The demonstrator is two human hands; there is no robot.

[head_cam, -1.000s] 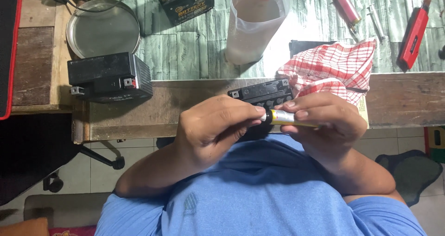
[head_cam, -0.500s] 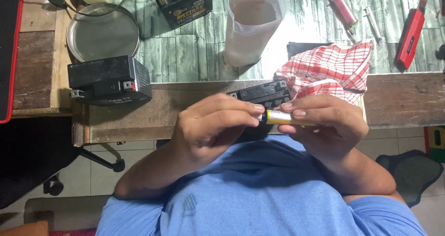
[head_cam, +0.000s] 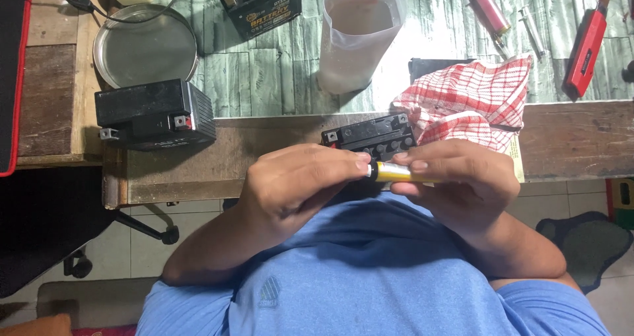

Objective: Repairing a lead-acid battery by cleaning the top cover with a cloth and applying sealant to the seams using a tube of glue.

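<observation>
Both hands meet close to the person's chest, just in front of the blue shirt (head_cam: 370, 276). The right hand (head_cam: 462, 184) is wrapped around a small yellow tube (head_cam: 403, 172), so most of the tube is hidden under its fingers. The left hand (head_cam: 297, 184) has its grip pinched shut on the tube's dark end, where a cap would sit. Holding it that way, one hand can keep the tube steady while the other works on the tip. Just behind the hands, a small black battery (head_cam: 371, 136) sits on the edge of the wooden surface (head_cam: 264, 154), close enough to reach. A red and white checked cloth (head_cam: 472, 101) lies beside it, touching it. Another black battery (head_cam: 155, 115) with a red spot on one corner stands well to the left. A third battery (head_cam: 261, 2) at the top has a yellow label on its dark side. Near it are a round metal lid (head_cam: 145, 49), a clear plastic jug (head_cam: 356, 35), a red cutter knife (head_cam: 584, 45) and what looks like a pink tube (head_cam: 489, 9), all set back out of the way.
</observation>
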